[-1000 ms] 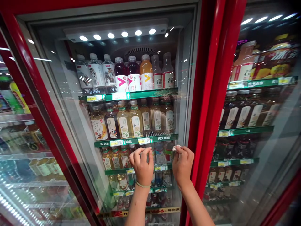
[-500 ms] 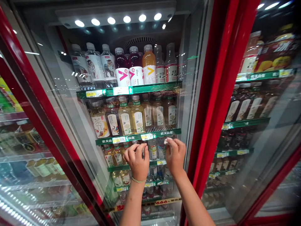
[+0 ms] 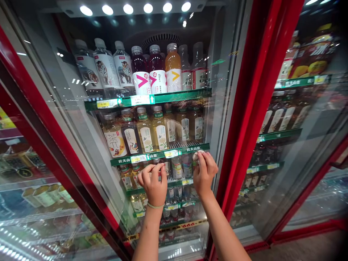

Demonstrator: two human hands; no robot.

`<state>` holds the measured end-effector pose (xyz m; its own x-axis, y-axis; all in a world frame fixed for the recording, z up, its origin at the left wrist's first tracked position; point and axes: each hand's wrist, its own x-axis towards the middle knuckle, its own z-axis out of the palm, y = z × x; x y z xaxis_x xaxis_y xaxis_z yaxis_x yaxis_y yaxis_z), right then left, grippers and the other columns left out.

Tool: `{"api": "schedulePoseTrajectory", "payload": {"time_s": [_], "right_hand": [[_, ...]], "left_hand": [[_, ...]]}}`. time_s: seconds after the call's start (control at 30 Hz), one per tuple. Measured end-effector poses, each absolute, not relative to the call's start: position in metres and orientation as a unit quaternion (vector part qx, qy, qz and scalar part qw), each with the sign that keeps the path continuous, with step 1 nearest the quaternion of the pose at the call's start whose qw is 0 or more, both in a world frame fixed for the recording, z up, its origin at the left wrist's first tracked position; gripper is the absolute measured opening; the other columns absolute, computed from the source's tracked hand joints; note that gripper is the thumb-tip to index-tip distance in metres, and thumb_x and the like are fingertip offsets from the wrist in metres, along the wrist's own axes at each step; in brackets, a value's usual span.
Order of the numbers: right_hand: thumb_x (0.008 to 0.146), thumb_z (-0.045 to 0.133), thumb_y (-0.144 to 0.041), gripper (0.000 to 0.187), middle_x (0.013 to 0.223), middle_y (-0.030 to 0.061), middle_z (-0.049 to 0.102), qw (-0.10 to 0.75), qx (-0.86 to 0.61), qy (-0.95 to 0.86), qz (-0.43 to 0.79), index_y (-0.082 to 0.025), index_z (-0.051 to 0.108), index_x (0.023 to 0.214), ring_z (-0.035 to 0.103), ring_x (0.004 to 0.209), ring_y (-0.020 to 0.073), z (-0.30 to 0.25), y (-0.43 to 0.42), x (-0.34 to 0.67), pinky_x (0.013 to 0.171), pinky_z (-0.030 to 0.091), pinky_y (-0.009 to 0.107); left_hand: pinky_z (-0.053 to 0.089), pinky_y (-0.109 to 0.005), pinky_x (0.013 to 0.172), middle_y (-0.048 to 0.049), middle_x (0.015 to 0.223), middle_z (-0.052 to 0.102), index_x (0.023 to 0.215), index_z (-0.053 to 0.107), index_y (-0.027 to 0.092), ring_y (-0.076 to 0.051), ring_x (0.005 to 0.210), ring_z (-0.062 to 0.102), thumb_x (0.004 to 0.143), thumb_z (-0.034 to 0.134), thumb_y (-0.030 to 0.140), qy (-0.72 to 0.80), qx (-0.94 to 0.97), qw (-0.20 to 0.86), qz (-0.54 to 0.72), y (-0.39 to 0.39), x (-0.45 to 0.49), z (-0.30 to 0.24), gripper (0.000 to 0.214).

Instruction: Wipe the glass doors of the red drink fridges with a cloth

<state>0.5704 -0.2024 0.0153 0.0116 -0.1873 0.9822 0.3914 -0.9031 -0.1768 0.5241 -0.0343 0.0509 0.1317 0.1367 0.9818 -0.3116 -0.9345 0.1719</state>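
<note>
My right hand (image 3: pixel 204 174) pinches a small crumpled white piece, perhaps tissue (image 3: pixel 196 156), in front of the glass door (image 3: pixel 227 105) of a drinks fridge. Most of that piece is hidden by the fingers. To its left, my left hand (image 3: pixel 153 184) is raised with fingers curled toward the glass; anything in them is hidden. A thin band (image 3: pixel 155 206) circles the left wrist. Beyond the glass, above my hands, a green-edged shelf (image 3: pixel 160 154) carries tea bottles (image 3: pixel 160 132). Whether either hand touches the glass I cannot tell.
Red door frames (image 3: pixel 244 119) stand on both sides. Higher up, a shelf holds tiger-label bottles (image 3: pixel 123 69) and purple and orange drinks (image 3: pixel 173 69). Lower shelves carry more bottles (image 3: pixel 177 170). Neighbouring fridges stand left and right, and a door handle (image 3: pixel 339 159) shows at the right.
The left hand has shifted a little left. The right hand has moved slightly, and more of the white piece shows. The camera view has tilted down a little.
</note>
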Motion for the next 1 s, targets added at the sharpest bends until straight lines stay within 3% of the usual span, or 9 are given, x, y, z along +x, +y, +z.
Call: {"api": "schedulePoseTrajectory", "payload": {"time_s": [0.13,0.27,0.37,0.47,0.6,0.8,1.0], "right_hand": [[0.100,0.050,-0.011,0.062,0.137,0.0154,0.064,0.194,-0.691,-0.054,-0.694,-0.026,0.038,0.159,0.052,0.140,0.0306,0.002,-0.195,0.569,0.105,0.048,0.046],[0.099,0.060,-0.017,0.058,0.126,0.0094,0.072,0.143,-0.714,-0.074,-0.681,-0.033,0.049,0.153,0.063,0.120,0.0232,0.006,-0.204,0.572,0.103,0.046,0.039],[0.097,0.063,-0.016,0.049,0.118,0.0092,0.070,0.200,-0.673,-0.039,-0.711,-0.032,0.060,0.143,0.065,0.107,0.0224,0.010,-0.226,0.574,0.090,0.051,0.037],[0.097,0.059,-0.014,0.046,0.116,0.0090,0.068,0.271,-0.660,-0.037,-0.700,-0.027,0.061,0.141,0.065,0.103,0.0212,0.007,-0.239,0.571,0.085,0.054,0.035],[0.096,0.059,-0.012,0.044,0.109,0.0047,0.075,0.220,-0.691,-0.117,-0.678,-0.029,0.062,0.137,0.068,0.094,0.0175,0.008,-0.248,0.565,0.081,0.051,0.031],[0.094,0.066,-0.014,0.021,0.098,0.0026,0.079,0.154,-0.691,-0.008,-0.706,-0.026,0.073,0.109,0.066,0.088,0.0167,0.011,-0.270,0.558,0.081,0.041,0.032],[0.092,0.071,-0.016,0.019,0.096,0.0008,0.079,0.139,-0.706,-0.073,-0.691,-0.027,0.074,0.107,0.067,0.086,0.0147,0.015,-0.279,0.554,0.083,0.040,0.031]], "left_hand": [[0.040,-0.038,0.095,-0.0075,0.100,0.063,0.100,0.073,0.022,-0.022,0.098,0.055,0.090,0.072,0.016,-0.064,0.735,0.170,0.653,-0.038,0.524,0.051,0.012],[0.040,-0.037,0.095,-0.0076,0.100,0.065,0.104,0.074,0.022,-0.022,0.097,0.055,0.089,0.072,0.014,-0.081,0.737,0.177,0.647,-0.045,0.525,0.049,0.017],[0.040,-0.037,0.094,-0.0077,0.100,0.065,0.103,0.074,0.022,-0.022,0.097,0.055,0.090,0.073,0.016,-0.074,0.735,0.186,0.648,-0.052,0.526,0.047,0.015],[0.037,-0.037,0.093,-0.0064,0.099,0.066,0.103,0.075,0.025,-0.022,0.096,0.054,0.091,0.072,0.019,-0.062,0.744,0.180,0.640,-0.065,0.526,0.045,0.013],[0.033,-0.038,0.092,-0.0045,0.099,0.070,0.105,0.076,0.029,-0.022,0.097,0.053,0.092,0.073,0.022,-0.082,0.761,0.155,0.625,-0.090,0.527,0.044,0.016],[0.031,-0.039,0.091,-0.0033,0.098,0.071,0.104,0.077,0.032,-0.022,0.096,0.053,0.092,0.073,0.023,-0.079,0.764,0.163,0.619,-0.121,0.532,0.034,0.016],[0.034,-0.040,0.095,-0.0049,0.096,0.069,0.105,0.078,0.033,-0.021,0.097,0.054,0.093,0.071,0.026,-0.081,0.739,0.155,0.651,-0.128,0.545,0.013,0.016]]}}
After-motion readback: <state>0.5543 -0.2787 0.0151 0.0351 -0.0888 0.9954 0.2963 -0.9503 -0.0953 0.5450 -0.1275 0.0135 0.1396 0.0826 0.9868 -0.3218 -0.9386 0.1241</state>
